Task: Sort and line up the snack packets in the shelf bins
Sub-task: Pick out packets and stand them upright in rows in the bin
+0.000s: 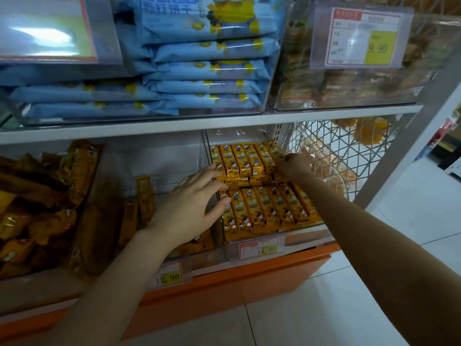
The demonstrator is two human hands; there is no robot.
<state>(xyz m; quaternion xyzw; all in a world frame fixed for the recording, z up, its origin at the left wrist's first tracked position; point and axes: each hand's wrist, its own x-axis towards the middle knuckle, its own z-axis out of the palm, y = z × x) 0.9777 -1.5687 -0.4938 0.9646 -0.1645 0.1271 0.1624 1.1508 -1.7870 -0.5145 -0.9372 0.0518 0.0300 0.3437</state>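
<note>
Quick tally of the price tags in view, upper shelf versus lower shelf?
Upper-shelf price tags: 2
Lower-shelf price tags: 2
Total: 4

Glossy foil packets (pixel 259 208); clear plastic bin (pixel 294 229).

One camera is worn on the person's head. It looks forward and down at a shop shelf (pixel 224 121) from close by. The clear bin (pixel 206 143) of yellow snack packets (pixel 264 211) sits near the middle. The left hand (pixel 197 203) and right hand (pixel 295 166) reach in from the bottom. The wide lens bends the edges. White floor (pixel 411 221) shows at the lower right.
</note>
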